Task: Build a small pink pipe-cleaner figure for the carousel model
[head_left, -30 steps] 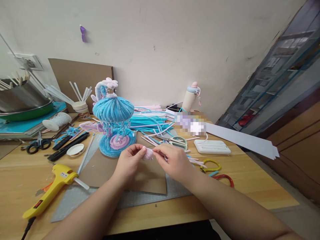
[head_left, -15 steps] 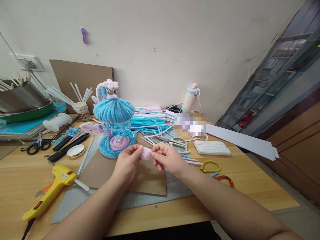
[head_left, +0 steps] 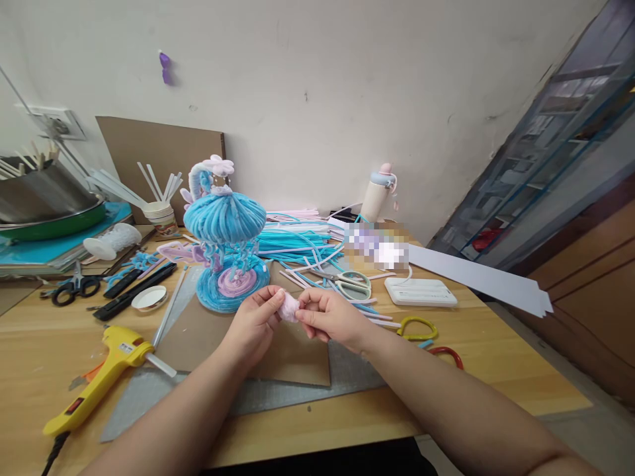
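Observation:
A small pale pink fuzzy piece (head_left: 288, 308), which looks like coiled pipe cleaner, is pinched between both hands above the cardboard sheet (head_left: 292, 360). My left hand (head_left: 258, 324) grips it from the left with thumb and fingers. From the right, the closed fingertips of my right hand (head_left: 327, 316) hold its other side. Just behind my left hand stands a jellyfish-shaped pipe-cleaner figure (head_left: 225, 218), with a blue dome, curly tentacles and a round blue-and-pink base. Green-handled scissors (head_left: 354, 285) lie beyond my right hand.
A yellow glue gun (head_left: 112, 370) lies at left, near black scissors (head_left: 77, 284) and a spool (head_left: 114, 241). Blue pipe cleaners (head_left: 297, 244) are heaped behind. A white power bank (head_left: 421, 292), yellow-and-red-handled tool (head_left: 419, 328) and bottle (head_left: 376, 197) are at right.
The pink piece has turned slightly between my fingers, and my right fingertips have shifted a little left and down. The rest of the table stays as it was.

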`<action>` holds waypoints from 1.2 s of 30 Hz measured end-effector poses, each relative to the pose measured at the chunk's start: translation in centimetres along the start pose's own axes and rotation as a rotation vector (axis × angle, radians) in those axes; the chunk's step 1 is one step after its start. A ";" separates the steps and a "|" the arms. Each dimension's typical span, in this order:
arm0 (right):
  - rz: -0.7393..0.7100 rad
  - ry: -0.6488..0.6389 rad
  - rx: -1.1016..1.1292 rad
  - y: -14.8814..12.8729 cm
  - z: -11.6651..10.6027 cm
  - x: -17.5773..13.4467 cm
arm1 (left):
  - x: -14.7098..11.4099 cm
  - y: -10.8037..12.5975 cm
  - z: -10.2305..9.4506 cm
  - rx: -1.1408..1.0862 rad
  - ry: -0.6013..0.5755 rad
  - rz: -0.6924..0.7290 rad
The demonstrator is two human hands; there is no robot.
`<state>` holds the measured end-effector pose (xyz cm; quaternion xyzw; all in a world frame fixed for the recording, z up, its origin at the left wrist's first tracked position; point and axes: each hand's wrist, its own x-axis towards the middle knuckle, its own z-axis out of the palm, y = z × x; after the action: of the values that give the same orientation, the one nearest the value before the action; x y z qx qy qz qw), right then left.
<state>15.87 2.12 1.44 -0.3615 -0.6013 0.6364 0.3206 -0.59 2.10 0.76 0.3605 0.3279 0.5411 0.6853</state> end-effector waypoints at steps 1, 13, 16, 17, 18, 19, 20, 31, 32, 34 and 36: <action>-0.006 0.014 -0.028 0.2 0.0 0.0 | 0.0 0.0 0.0 0.015 0.019 0.013; -0.247 0.272 -0.342 -0.1 0.8 -0.7 | 0.0 -0.1 0.4 0.109 0.210 0.126; -0.217 0.284 -0.328 -0.5 0.7 -0.8 | -0.1 -0.1 0.5 0.099 0.212 0.122; -0.209 0.286 -0.325 -0.6 0.7 -0.7 | -0.1 -0.1 0.5 0.088 0.211 0.118; -0.204 0.286 -0.319 -0.6 0.6 -0.7 | -0.1 -0.1 0.5 0.070 0.209 0.113; -0.198 0.281 -0.310 -0.6 0.6 -0.6 | -0.1 -0.1 0.6 0.046 0.203 0.108; -0.191 0.266 -0.294 -0.5 0.6 -0.4 | -0.1 -0.1 0.6 0.019 0.192 0.100; 0.052 -0.066 -0.126 -0.9 -0.8 -0.4 | -0.1 0.9 -0.2 0.079 -0.144 -0.151; 0.103 -0.123 -0.087 -0.9 -1.0 -0.4 | -0.2 1.0 -0.2 0.114 -0.195 -0.182; 0.249 -0.276 0.032 -0.7 -1.3 -0.4 | -0.3 1.1 -0.3 0.177 -0.307 -0.253; 0.376 -0.406 0.146 -0.2 -1.4 -0.3 | -0.4 1.0 -0.4 0.233 -0.393 -0.302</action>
<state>17.25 2.65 1.65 -0.3076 -0.5282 0.7857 0.0951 -1.50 1.93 1.39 0.4821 0.2987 0.3108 0.7628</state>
